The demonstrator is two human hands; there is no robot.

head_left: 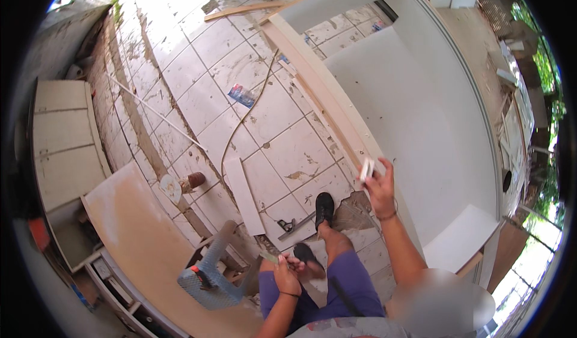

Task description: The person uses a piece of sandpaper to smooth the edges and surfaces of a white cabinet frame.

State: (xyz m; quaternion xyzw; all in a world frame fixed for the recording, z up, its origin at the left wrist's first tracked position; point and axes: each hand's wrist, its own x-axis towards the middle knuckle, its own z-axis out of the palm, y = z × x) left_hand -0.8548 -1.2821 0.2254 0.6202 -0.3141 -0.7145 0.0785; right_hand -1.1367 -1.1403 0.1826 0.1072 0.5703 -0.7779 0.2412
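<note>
My right hand is raised at the near edge of a large white cabinet carcass. Pinched in its fingers is a small white block-like piece, slightly blurred, its exact kind unclear. Low in front of my thighs, my left hand is closed on a thin, flat, pale greenish piece, whose kind I cannot make out. A wooden rail runs along the carcass edge beside my right hand. Between my feet and the rail, a combination square lies on the floor.
A blue-grey plastic stool with an orange-handled tool on it stands left of my legs, beside a tan board. A white strip, a cable and a thin rod lie on the tiled floor.
</note>
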